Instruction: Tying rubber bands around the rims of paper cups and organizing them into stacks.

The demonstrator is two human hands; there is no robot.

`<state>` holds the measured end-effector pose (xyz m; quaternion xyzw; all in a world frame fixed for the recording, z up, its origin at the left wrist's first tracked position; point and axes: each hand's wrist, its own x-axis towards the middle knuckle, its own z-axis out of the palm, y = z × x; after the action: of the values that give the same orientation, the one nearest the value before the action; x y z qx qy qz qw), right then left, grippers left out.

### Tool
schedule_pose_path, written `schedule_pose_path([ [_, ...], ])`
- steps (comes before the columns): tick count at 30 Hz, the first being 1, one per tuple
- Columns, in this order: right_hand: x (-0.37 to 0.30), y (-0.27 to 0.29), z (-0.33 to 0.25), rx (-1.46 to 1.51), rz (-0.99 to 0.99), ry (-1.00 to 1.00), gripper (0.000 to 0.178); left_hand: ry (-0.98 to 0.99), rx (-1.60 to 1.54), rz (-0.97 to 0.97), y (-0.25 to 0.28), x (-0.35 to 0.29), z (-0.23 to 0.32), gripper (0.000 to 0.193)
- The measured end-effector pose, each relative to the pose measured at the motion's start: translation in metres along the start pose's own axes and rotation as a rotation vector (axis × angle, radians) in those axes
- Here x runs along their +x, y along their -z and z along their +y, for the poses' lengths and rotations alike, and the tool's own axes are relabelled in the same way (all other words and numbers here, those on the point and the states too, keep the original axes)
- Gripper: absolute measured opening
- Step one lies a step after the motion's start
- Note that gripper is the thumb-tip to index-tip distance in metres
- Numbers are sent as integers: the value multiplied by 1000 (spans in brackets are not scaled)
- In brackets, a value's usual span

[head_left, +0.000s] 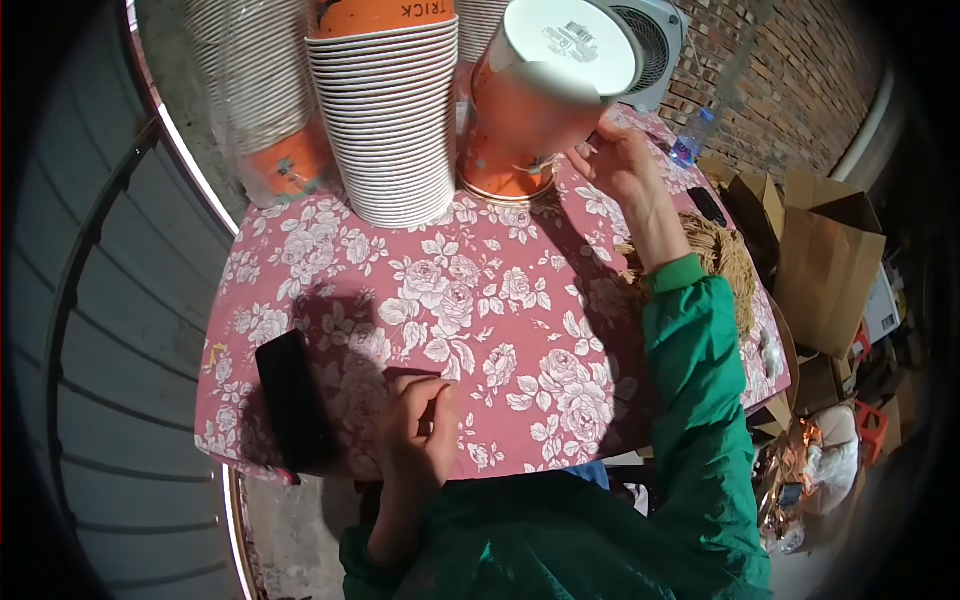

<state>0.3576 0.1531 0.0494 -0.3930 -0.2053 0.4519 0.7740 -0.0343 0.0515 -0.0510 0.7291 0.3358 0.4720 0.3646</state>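
My right hand (625, 165) is beside an orange paper bucket (535, 120), which is upside down with its white base up. The fingers are apart near the bucket's right side, and the bucket hides some fingertips. Whether they touch it is unclear. My left hand (420, 415) rests near the front edge of the table, fingers curled in, with nothing visible in it. To its left lies a black phone (295, 400). A tall stack of nested paper buckets (385, 130) with white rims stands left of the orange bucket.
A plastic-wrapped bucket stack (265, 110) stands far left on the flowered tablecloth (450, 300). Tan cord (725, 265) lies by my right forearm. A water bottle (690, 138) and a fan (650, 50) are at the back right. Cardboard boxes (830, 260) are right of the table.
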Motion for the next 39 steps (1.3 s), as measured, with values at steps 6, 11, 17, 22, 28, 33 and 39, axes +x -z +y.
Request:
schedule_pose_path([
  [6, 44, -6, 32, 19, 86, 20, 31, 71, -85, -29, 6, -4, -8, 10],
  [11, 15, -12, 38, -388, 99, 28, 34, 134, -106, -37, 5, -1, 3, 9],
  [17, -1, -5, 47, -754, 314, 38, 24, 142, -147, -31, 6, -2, 2, 9],
  [22, 14, 13, 46, -1197, 266, 945, 39, 119, -135, -34, 2, 0, 4, 8],
  [28, -28, -51, 34, -1553, 72, 1359, 47, 98, -147, -7, 2, -7, -4, 8],
  [33, -35, -35, 45, -1937, 28, 1032, 59, 78, -116, -45, 1, -2, -1, 6],
  [39, -180, -37, 61, -1875, -432, 820, 37, 199, -209, -23, 9, -9, -11, 5],
])
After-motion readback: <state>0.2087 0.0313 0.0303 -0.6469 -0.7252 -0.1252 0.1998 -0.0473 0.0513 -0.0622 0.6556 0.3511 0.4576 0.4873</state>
